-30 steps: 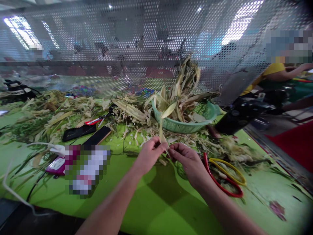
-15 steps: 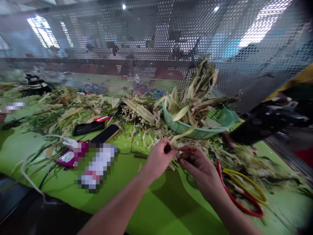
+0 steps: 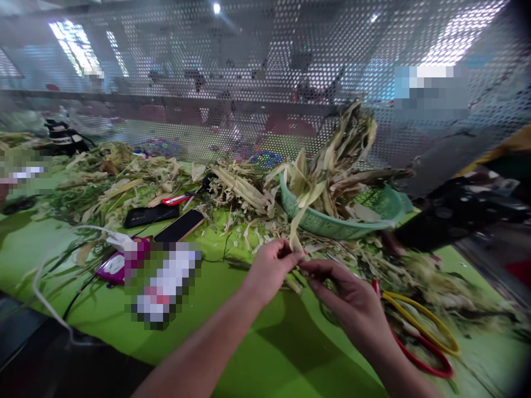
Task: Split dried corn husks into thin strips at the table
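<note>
My left hand (image 3: pixel 270 270) and my right hand (image 3: pixel 347 294) meet over the green table (image 3: pixel 257 354), both pinching a pale dried corn husk strip (image 3: pixel 295 229) that curls upward between the fingertips. Just behind the hands stands a green plastic basket (image 3: pixel 332 225) heaped with dried husks. Husk scraps lie scattered around and under the hands.
Red and yellow handled shears (image 3: pixel 418 337) lie right of my right hand. Two dark phones (image 3: pixel 166 220), red scissors (image 3: pixel 178 198), a white cable (image 3: pixel 53 260) and a pink item lie to the left. A perforated metal screen (image 3: pixel 249 83) walls the table's far side. A person in yellow is at the far right.
The view shifted slightly. My hands stay together on the husk strip, whose free end has swung from pointing right to curling upward.
</note>
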`<action>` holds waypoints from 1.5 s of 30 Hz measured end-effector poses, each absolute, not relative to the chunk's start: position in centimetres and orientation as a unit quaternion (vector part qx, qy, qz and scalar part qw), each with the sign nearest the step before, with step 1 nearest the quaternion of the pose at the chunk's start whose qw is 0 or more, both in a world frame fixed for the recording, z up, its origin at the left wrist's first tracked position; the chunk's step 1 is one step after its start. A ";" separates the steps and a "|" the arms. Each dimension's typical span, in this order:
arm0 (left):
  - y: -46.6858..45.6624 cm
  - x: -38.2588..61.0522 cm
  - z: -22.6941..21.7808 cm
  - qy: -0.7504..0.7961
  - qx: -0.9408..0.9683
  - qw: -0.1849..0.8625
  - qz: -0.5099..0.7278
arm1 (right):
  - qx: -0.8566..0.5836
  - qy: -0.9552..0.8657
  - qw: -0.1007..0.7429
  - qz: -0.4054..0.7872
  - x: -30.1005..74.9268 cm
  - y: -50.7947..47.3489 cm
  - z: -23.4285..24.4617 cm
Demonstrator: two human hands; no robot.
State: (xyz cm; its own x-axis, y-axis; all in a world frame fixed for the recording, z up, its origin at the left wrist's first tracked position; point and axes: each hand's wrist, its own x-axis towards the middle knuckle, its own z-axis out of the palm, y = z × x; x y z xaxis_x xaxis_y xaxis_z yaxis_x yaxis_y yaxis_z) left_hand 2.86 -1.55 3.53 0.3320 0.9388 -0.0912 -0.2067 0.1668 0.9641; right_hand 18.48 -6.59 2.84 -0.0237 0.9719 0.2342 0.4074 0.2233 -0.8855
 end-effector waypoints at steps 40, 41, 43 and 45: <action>-1.8 3.1 3.9 0.334 0.364 0.777 0.390 | -0.533 -0.575 0.504 0.362 19.1 -6.0 3.0; -1.8 3.0 4.0 0.338 0.364 0.775 0.391 | -0.532 -0.577 0.504 0.360 19.2 -6.0 3.0; -1.8 3.0 4.0 0.348 0.365 0.771 0.389 | -0.524 -0.581 0.512 0.355 19.4 -6.0 3.1; -1.8 2.9 4.0 0.357 0.365 0.769 0.385 | -0.514 -0.592 0.519 0.342 19.5 -6.0 3.2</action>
